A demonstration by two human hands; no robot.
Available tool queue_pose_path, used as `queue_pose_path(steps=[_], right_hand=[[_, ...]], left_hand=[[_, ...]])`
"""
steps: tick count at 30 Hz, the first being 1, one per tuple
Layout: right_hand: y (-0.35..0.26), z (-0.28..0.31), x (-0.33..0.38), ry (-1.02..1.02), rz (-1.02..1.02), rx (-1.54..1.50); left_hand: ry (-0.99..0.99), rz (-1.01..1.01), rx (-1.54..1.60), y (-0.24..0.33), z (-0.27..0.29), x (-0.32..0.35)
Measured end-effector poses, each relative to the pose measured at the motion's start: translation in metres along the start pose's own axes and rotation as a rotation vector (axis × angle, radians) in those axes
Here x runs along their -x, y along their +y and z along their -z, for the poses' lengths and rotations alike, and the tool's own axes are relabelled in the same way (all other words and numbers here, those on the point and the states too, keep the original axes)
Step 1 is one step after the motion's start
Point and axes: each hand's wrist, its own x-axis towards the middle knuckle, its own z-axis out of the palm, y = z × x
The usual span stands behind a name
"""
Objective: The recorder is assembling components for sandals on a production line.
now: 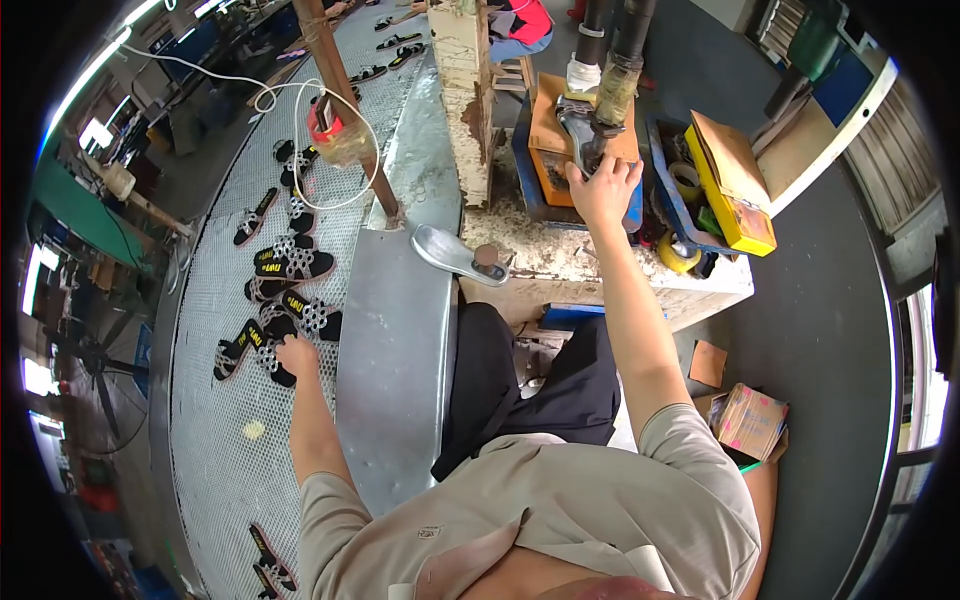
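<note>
Reaching out both ways at once in the head view: the left hand (pixel 296 353) is down on a black sandal (pixel 262 345) with a patterned strap, fingers curled over it, on the perforated conveyor belt (pixel 225 440), near the belt's right edge where the plain metal apron (pixel 395 330) begins. More sandals lie in a loose line up the belt beyond it. Light, floppy thing by the look of it, soft sole, so a pinch at the strap or the sole edge should lift it easily. The right hand (pixel 603 190) is up on the worn tabletop (pixel 560 255), wrapped around the lower end of a metal press head (pixel 583 135); how tightly it grips I cannot tell. A bare metal sole form (pixel 455 255) sits at the tabletop's left corner. Room is tight on the right: an orange box (pixel 548 135), a blue tray (pixel 668 190) with tape rolls and a yellow carton (pixel 735 185) crowd in. The belt side is roomier.
</note>
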Motion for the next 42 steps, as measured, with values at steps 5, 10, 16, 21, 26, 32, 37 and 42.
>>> queue_pose_path(steps=[5, 10, 16, 21, 26, 32, 37, 42], right_hand=[[-0.009, 0.033, -0.005, -0.088, 0.011, 0.169], [-0.021, 0.044, 0.014, 0.095, 0.22, 0.411], [0.015, 0.049, 0.029, 0.204, 0.296, 0.429], [-0.007, 0.05, 0.023, 0.27, 0.301, 0.343], [-0.016, 0.049, 0.016, 0.297, 0.35, 0.285], [-0.025, 0.024, 0.014, 0.062, 0.029, 0.163], [-0.007, 0.002, 0.013, -0.004, -0.048, 0.272], [-0.003, 0.049, 0.052, -0.157, -0.237, 0.039]], left_hand=[[-0.137, 0.126, 0.081, -0.016, -0.017, -0.021], [-0.128, 0.566, 0.441, -0.042, -0.021, -0.035], [-0.045, 0.605, 0.908, -0.026, 0.014, 0.012], [0.065, 0.441, 1.407, -0.075, 0.017, 0.05], [-0.342, 0.424, 2.001, -0.04, 0.059, 0.114], [-0.698, 0.582, 2.182, 0.006, 0.074, 0.166], [-0.907, 0.418, 2.204, 0.081, 0.088, 0.228], [-1.057, 0.341, 2.161, 0.13, 0.116, 0.282]])
